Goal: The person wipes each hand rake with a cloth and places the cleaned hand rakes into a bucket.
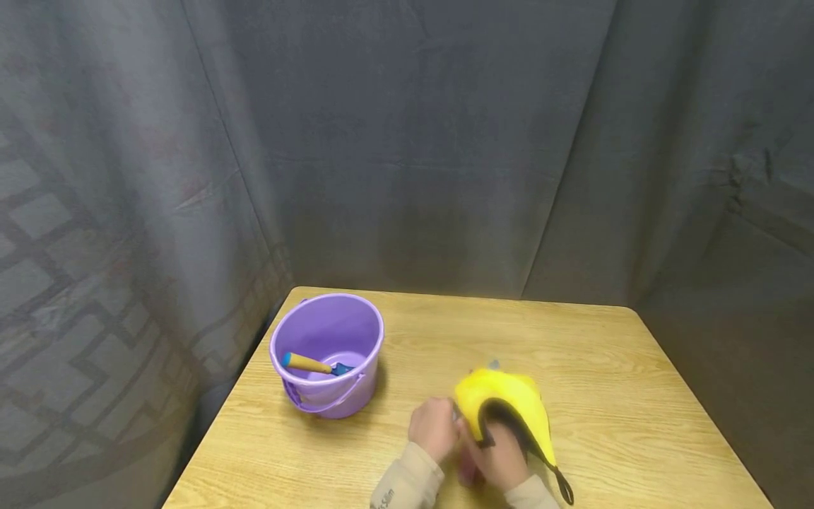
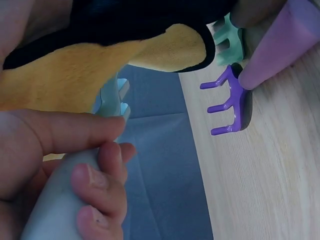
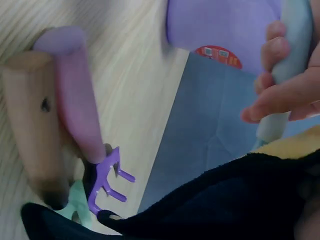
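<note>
My left hand [image 1: 434, 428] grips the pale grey handle [image 2: 57, 200] of a small hand rake, fingers curled round it. Its light blue-grey tines [image 2: 112, 100] show partly beyond a yellow cloth [image 1: 518, 399] with black edging and a hanging loop. Close beside it, my right hand [image 1: 505, 456] holds this cloth against the rake's head end; most of its fingers are hidden by the fabric. Under the hands lie a purple rake [image 2: 232, 102] with a pink handle [image 3: 75, 95] and a green rake [image 2: 230, 42] beside a wooden handle [image 3: 32, 120].
A purple bucket [image 1: 369, 385] stands at the table's left, its handle hanging down in front. Inside it leans a tool with a yellow, blue-tipped handle [image 1: 308, 363]. The wooden table [image 1: 591, 353] is backed by grey curtains [image 1: 413, 155].
</note>
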The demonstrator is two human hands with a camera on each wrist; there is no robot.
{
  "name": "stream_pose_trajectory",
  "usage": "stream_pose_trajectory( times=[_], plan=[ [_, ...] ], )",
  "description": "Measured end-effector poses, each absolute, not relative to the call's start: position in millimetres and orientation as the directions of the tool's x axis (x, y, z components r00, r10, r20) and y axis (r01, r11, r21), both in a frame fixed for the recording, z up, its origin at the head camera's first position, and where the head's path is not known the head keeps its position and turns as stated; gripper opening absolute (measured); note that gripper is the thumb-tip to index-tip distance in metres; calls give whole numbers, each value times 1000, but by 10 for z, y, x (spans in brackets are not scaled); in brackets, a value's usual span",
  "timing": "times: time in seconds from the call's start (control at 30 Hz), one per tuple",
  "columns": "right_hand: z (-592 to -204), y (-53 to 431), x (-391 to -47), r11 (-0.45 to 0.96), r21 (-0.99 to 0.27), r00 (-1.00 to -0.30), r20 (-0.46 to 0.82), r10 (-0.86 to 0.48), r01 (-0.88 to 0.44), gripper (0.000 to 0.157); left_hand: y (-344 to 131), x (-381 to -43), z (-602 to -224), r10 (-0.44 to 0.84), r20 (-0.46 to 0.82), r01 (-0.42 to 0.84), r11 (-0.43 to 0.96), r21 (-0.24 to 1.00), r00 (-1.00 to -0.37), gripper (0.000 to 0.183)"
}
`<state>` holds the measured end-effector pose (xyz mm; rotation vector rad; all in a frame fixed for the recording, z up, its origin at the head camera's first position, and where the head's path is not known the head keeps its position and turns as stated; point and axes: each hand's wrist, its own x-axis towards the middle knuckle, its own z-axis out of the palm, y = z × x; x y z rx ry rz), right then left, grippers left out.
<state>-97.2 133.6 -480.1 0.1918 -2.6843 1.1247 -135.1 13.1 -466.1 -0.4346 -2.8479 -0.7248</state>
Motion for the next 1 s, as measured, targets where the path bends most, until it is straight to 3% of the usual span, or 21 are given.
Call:
stream_pose_trajectory(
  times=[0.13, 0.4, 0.67, 1.0],
  plan=[
    [-4848, 1338, -994, 736, -634, -958, 277, -68, -235, 28, 126, -1341, -4649, 254, 282, 353, 850, 392, -925, 22],
    [-4868, 1385, -1024, 668, -714, -975, 206, -87, -210, 26, 107, -1325, -4589, 250, 289, 353, 847, 398, -924, 17],
    [-4893, 1418, -1079, 662, -747, -992, 122, 43, -63, 35, 111, -1331, -4573, 255, 301, 371, 818, 440, -919, 25],
    [-4956, 1461, -1177, 721, -690, -978, 187, 98, -60, 39, 128, -1301, -4588, 298, 254, 381, 832, 403, -920, 29]
  ],
)
